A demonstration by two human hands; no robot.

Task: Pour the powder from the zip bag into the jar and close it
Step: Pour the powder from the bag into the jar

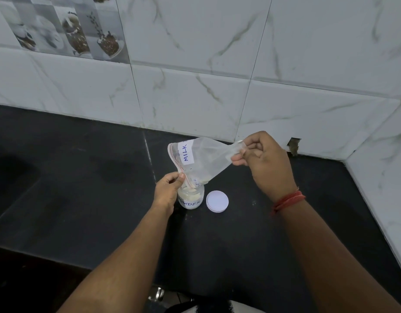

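Forearms: two bare arms reach in from 6 o'clock over the black counter (82, 177); red thread (287, 199) is wound round the right wrist.
Lid (217, 201): white, round, lying flat on the counter just beside the jar, at its 3 o'clock, not touching it.
Jar (191, 196): small, clear, upright, mouth open, pale powder (189, 196) inside; its label reads "OWDER".
Left hand (170, 188): at the jar's 9 o'clock, thumb and fingers pinching the bag's red-striped zip edge just over the jar mouth.
Zip bag (206, 159): clear, nearly empty, held above the jar; long axis slants from 7 o'clock at the open mouth up to 2 o'clock at the closed bottom, so the opening points down into the jar. A little powder sits near the mouth. White label reads "MILK".
Right hand (265, 159): raised at the bag's 3 o'clock, fingers curled, pinching the bag's gathered bottom corner.
Wall (217, 64): white marbled tiles beyond the counter at 12 o'clock.
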